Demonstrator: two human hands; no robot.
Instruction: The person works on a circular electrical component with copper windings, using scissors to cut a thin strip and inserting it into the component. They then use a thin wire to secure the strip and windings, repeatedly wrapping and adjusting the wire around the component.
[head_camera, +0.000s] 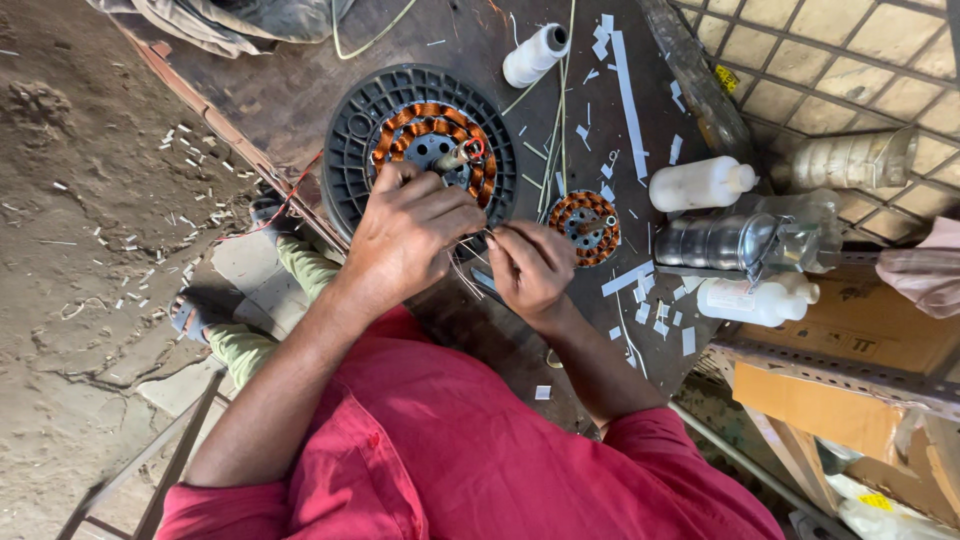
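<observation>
A round stator wound with copper-orange coils (430, 125), set in a black ribbed disc (350, 150), is gripped by the left hand (410, 235); thin wires (465, 272) are pinched in the right hand (530, 265).

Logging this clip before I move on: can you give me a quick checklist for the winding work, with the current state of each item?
1. Left hand on the large copper-wound stator: ok, it rests at its lower edge.
2. Right hand pinching thin wires: ok.
3. Stator seated in the black round housing: ok.
4. Small wound stator clear of the hands: ok, it lies just beside the right hand.
5. White thread spool within reach: ok.
6. Wire ends connected: cannot tell, hidden by fingers.
</observation>
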